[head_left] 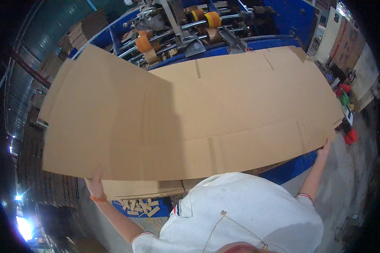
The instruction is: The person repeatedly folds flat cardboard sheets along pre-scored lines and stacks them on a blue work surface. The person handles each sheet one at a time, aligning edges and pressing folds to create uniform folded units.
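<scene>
A large creased sheet of brown cardboard (240,101) spans the view in front of me, its left panel raised at an angle. My left hand (95,184) grips its near edge toward the left, thumb on top and the other fingers hidden beneath. At the near right corner, my right hand (325,148) holds the same sheet, with most of its fingers out of sight. Under the near edge, more flat cardboard (143,189) shows.
Beyond the sheet stands a blue machine (297,23) with metal shafts and orange rollers (143,43). Cardboard scraps (139,206) lie on a blue surface below. Stacked cardboard (46,164) rises at the left. A red object (350,136) sits on the right.
</scene>
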Demonstrator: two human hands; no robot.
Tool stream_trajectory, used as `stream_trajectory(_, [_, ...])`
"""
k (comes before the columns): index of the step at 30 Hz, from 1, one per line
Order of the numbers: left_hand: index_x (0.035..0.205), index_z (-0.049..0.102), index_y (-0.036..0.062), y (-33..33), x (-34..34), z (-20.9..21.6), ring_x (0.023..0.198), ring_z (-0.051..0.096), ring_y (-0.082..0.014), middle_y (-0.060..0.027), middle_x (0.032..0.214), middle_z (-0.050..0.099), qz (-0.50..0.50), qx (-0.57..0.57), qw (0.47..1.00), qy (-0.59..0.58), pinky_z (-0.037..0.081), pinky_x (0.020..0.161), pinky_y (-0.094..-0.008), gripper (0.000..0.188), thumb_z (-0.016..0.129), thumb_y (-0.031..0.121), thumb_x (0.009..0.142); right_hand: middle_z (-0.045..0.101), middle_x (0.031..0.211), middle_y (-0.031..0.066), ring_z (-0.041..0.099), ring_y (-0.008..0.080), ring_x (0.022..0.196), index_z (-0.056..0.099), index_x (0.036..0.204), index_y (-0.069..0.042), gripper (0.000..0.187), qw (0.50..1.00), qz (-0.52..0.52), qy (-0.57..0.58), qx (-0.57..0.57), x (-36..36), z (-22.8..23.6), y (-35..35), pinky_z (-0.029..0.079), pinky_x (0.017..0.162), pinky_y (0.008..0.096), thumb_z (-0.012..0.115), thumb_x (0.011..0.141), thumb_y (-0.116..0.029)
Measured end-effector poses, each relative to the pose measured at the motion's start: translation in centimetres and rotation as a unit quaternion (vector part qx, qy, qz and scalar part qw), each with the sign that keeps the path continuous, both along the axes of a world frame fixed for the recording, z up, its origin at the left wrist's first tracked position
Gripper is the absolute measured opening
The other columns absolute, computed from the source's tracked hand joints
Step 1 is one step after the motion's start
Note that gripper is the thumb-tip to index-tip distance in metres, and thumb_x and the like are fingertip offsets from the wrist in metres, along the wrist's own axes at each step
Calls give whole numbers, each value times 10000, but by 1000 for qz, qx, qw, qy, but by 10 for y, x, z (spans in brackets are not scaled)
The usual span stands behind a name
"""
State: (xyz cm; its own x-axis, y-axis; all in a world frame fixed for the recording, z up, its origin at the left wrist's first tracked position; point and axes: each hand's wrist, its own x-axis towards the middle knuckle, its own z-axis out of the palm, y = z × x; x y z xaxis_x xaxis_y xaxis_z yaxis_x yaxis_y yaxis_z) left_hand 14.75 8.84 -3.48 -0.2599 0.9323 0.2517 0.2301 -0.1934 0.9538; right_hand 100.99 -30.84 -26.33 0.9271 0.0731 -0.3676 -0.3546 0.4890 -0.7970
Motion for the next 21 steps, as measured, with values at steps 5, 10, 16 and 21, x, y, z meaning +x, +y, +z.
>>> stream_trajectory(5, [1159, 571, -35, 39, -20, 0, 1006, 568, -179, -98, 1101, 616, -24, 19, 997, 65, 472, 857, -332, 334, 695, 85, 873, 549, 1330, 142, 539, 270, 1201, 499, 1336, 4, 477, 992, 19, -120, 18, -32, -12, -17, 456, 997, 421, 538, 969, -299])
stream_trajectory(10, [1101, 601, -33, 29, -4, -53, 928, 586, -161, -72, 994, 647, 19, 82, 991, 108, 475, 840, -318, 283, 705, 110, 880, 565, 1319, 145, 575, 261, 1164, 524, 1302, 38, 436, 981, -110, -158, -14, -171, 141, 76, 498, 944, 397, 528, 978, -253])
stream_trajectory(16, [1106, 643, -16, 18, 62, -53, 969, 594, -147, -66, 1069, 664, -20, 66, 995, 68, 482, 841, -307, 252, 697, 95, 887, 677, 1146, 165, 650, 249, 1020, 648, 1140, 75, 273, 799, -23, -566, -201, -230, 185, 169, 495, 908, 337, 578, 942, -100])
stream_trajectory(21, [1195, 621, -28, 8, 117, -124, 1073, 609, -201, -122, 1193, 648, -14, 21, 1000, -15, 475, 921, -343, 331, 674, 24, 872, 648, 1200, 210, 647, 290, 1095, 605, 1226, 45, 366, 638, 79, -725, -248, -217, 196, 222, 497, 934, 351, 574, 862, 41])
